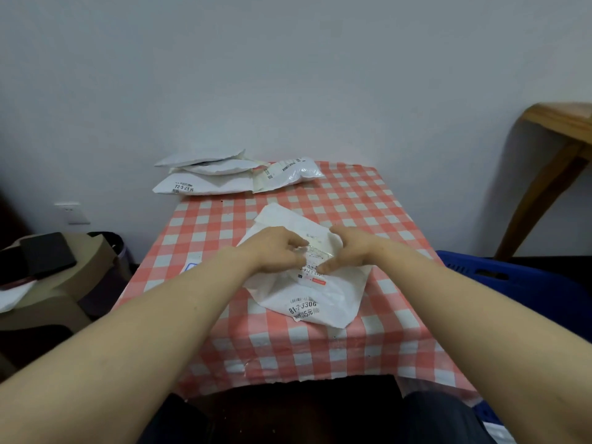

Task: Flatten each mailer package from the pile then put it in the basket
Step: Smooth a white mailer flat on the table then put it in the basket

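**Present condition.** The white mailer package (pixel 320 296) lies creased and slightly puffed at the middle of the tabletop (pixel 224 322). The left hand (pixel 275 251) and right hand (pixel 350 251) sit close together on its far half, over the shipping label (pixel 312 267). The fingers (pixel 296 249) of both hands are bent, with the tips on the film. This view does not show whether they pinch the film or only press on it. The pile (pixel 198 184) of unprocessed mailers stands at the far left corner, and part of it appears to overhang the edge. The blue basket (pixel 499 277) stands to the right, below tabletop level, and only part of it is in view.

**Judged stage.** Flattening is in progress; transfer to the basket is not yet begun.

**Hazards.**

1. Incomplete flattening. Pressure applied only at the centre is likely to push trapped air toward the near edge, leaving that side raised. Cause: both hands are working the same spot.
2. Sliding. The film probably has little grip on the checked cover, so an outward stroke may carry the mailer toward the front edge.
3. Label tearing. Pinching at the label could lift or rip it.
4. Pile disturbance. A wide reach could knock the overhanging mailers off the corner.
5. Missed drop. The basket is low and off to one side, so a light mailer released early may fall short.
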`<control>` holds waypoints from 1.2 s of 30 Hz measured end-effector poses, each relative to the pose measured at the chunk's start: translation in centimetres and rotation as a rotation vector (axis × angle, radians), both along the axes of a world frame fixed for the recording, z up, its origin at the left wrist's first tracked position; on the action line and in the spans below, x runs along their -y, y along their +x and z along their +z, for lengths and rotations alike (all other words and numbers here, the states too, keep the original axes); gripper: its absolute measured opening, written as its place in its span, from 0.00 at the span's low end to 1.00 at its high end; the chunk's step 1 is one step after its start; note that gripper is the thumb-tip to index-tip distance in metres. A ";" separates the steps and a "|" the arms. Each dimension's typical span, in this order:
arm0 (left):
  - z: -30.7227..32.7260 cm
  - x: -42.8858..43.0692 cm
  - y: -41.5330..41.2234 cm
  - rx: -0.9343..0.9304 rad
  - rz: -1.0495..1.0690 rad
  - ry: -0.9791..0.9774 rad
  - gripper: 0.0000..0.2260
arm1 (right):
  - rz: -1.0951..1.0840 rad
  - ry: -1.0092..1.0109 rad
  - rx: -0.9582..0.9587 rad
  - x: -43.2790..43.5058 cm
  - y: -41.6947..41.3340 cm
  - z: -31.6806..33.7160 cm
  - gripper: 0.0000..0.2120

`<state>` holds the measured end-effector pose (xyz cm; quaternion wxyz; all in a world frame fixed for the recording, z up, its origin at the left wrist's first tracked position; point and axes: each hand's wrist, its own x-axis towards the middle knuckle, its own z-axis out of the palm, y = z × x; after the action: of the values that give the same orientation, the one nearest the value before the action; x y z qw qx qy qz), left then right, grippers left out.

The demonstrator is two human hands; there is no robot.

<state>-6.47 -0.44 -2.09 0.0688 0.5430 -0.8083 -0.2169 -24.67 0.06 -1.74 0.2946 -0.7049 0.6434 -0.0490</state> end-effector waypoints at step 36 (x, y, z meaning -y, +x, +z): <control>0.1 0.8 0.5 0.099 -0.115 -0.206 0.15 | -0.437 -0.028 0.337 0.8 -4.3 1.4 0.15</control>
<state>-5.94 -1.23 -2.03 0.0716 0.4959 -0.8585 -0.1095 -29.00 -0.71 -0.37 0.3701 -0.5353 0.7213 -0.2372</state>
